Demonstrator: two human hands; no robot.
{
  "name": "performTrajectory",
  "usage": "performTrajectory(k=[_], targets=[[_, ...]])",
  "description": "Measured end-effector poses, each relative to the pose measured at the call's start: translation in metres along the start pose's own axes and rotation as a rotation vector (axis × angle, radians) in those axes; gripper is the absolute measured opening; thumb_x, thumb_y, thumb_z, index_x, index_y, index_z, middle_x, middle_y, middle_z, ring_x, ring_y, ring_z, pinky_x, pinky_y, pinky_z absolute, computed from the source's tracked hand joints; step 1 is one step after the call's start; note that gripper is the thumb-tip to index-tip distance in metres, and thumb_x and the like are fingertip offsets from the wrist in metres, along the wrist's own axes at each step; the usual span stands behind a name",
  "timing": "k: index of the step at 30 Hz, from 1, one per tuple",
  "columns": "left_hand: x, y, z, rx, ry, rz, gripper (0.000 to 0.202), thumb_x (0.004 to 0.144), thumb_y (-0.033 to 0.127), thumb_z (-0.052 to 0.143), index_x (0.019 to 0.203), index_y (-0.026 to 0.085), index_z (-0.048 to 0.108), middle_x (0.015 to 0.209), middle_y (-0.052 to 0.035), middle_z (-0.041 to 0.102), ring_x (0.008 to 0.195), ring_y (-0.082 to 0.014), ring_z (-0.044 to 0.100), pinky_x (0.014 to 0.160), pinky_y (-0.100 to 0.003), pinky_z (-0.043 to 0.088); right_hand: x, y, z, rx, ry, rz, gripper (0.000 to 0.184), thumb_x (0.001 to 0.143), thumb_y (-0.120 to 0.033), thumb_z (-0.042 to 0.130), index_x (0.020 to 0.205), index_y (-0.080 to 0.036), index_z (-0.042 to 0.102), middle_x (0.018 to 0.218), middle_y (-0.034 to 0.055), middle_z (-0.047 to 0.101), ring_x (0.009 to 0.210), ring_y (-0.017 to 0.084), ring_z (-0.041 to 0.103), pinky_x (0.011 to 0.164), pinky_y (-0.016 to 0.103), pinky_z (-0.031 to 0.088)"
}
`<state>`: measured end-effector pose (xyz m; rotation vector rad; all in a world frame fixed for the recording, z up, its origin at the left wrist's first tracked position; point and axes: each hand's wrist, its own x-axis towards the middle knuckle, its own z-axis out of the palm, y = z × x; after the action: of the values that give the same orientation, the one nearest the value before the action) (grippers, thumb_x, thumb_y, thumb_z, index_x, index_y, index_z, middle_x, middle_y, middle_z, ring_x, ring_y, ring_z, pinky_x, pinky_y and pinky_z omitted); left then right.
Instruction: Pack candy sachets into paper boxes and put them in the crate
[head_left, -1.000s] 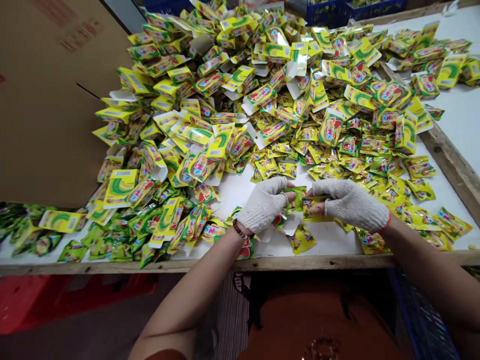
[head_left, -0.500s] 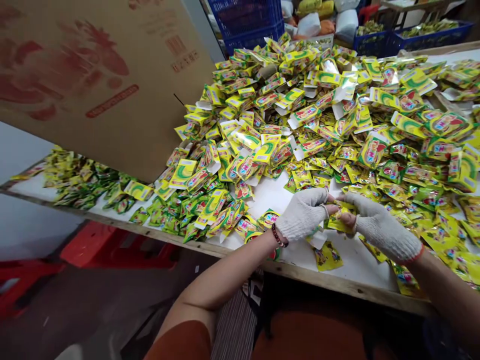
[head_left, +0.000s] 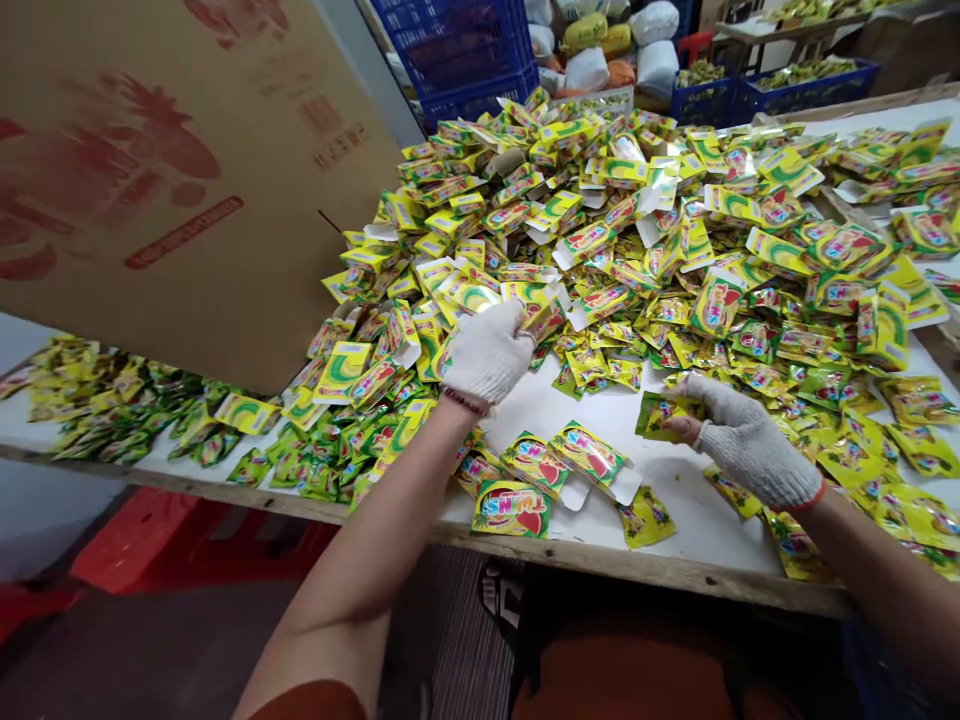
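Left hand (head_left: pixel 487 352): knit glove, fingers curled on glossy carton (head_left: pixel 527 297) in the heap.
Right hand (head_left: pixel 739 440): pinches crinkled foil sachet (head_left: pixel 656 413).
Beyond left hand: flat cardboard sheet (head_left: pixel 187 180).

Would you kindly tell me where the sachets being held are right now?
Head view, right of centre: the sachets are pinched in the right hand above the white table, beside the loose sachet pile.

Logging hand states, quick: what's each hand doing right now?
Left hand: closed on a yellow box in the pile.
Right hand: pinching a sachet.
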<state>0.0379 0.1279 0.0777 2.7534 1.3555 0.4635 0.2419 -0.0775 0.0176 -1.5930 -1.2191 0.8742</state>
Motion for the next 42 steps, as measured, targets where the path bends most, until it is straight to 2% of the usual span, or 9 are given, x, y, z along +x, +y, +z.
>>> performTrajectory(k=[3,6,7,13,18,22,29,35,42], targets=[[-0.027,0.024,0.004,-0.247,-0.219,0.183,0.021,0.094,0.035,0.053,0.083,0.019,0.061,0.077,-0.0003,0.06,0.075,-0.0158,0.056,0.069,-0.03,0.045,0.0,-0.003,-0.003,0.099,0.037,-0.067,0.036,0.083,-0.04,0.068,0.113,-0.02,0.063,0.142,0.0116,0.055,0.076,0.015,0.062,0.054,0.026,0.051],[-0.045,0.045,0.013,-0.488,-0.483,0.314,0.014,0.089,0.03,0.06,0.096,0.019,0.066,0.083,0.0002,0.066,0.077,-0.016,0.06,0.067,-0.028,0.047,0.003,-0.006,-0.005,0.106,-0.021,-0.071,0.037,0.082,-0.04,0.069,0.112,-0.018,0.066,0.132,0.0122,0.062,0.081,0.017,0.063,0.056,0.025,0.051],[-0.049,0.051,0.016,-0.474,-0.47,0.323,0.018,0.088,0.028,0.061,0.103,0.019,0.066,0.088,-0.0008,0.068,0.08,-0.0171,0.062,0.069,-0.028,0.048,0.003,-0.006,-0.005,0.092,-0.022,-0.057,0.037,0.082,-0.04,0.069,0.111,-0.017,0.066,0.122,0.0115,0.067,0.079,0.017,0.063,0.057,0.025,0.051],[-0.064,0.077,0.038,-0.017,0.032,0.402,0.077,0.071,0.036,0.08,0.137,0.011,0.049,0.119,-0.0168,0.063,0.108,-0.0345,0.059,0.093,-0.048,0.047,0.008,-0.001,-0.001,0.239,0.089,0.096,0.046,0.08,-0.051,0.069,0.108,-0.016,0.061,0.083,0.0048,0.069,0.059,0.014,0.063,0.048,0.023,0.047],[-0.063,0.071,0.062,-0.085,-0.011,0.35,0.056,0.073,0.022,0.07,0.126,0.012,0.055,0.112,-0.0128,0.065,0.105,-0.0296,0.061,0.092,-0.041,0.05,0.008,0.002,-0.001,0.302,0.122,0.073,0.052,0.079,-0.058,0.069,0.11,-0.018,0.059,0.079,0.0033,0.067,0.057,0.015,0.062,0.044,0.023,0.044],[-0.062,0.061,0.064,-0.182,-0.043,0.346,0.051,0.072,0.022,0.07,0.121,0.015,0.056,0.11,-0.0106,0.065,0.103,-0.0271,0.061,0.09,-0.037,0.051,0.008,0.002,-0.005,0.075,0.231,-0.003,0.044,0.082,-0.051,0.068,0.111,-0.018,0.064,0.084,0.0041,0.068,0.059,0.015,0.059,0.05,0.026,0.048],[-0.068,0.064,0.063,-0.027,-0.058,0.478,0.056,0.072,0.023,0.072,0.125,0.016,0.055,0.117,-0.0129,0.063,0.105,-0.0314,0.06,0.086,-0.043,0.049,0.01,0.0,-0.01,-0.228,-0.016,-0.154,0.027,0.085,-0.036,0.064,0.102,-0.019,0.076,0.093,0.0041,0.073,0.086,0.021,0.066,0.077,0.03,0.051],[-0.071,0.072,0.066,-0.035,-0.057,0.461,0.053,0.074,0.026,0.074,0.122,0.015,0.056,0.117,-0.014,0.064,0.105,-0.0302,0.06,0.087,-0.042,0.048,0.01,-0.005,-0.009,-0.327,0.03,-0.122,0.026,0.086,-0.033,0.061,0.099,-0.016,0.075,0.086,0.0036,0.071,0.078,0.018,0.062,0.072,0.028,0.048],[-0.071,0.071,0.072,-0.063,-0.044,0.547,0.063,0.07,0.024,0.076,0.128,0.014,0.054,0.117,-0.0138,0.065,0.104,-0.0308,0.061,0.087,-0.043,0.049,0.009,-0.008,-0.017,-0.351,-0.17,0.035,0.027,0.082,-0.031,0.059,0.097,-0.016,0.076,0.078,0.0003,0.068,0.067,0.014,0.057,0.063,0.024,0.043]])
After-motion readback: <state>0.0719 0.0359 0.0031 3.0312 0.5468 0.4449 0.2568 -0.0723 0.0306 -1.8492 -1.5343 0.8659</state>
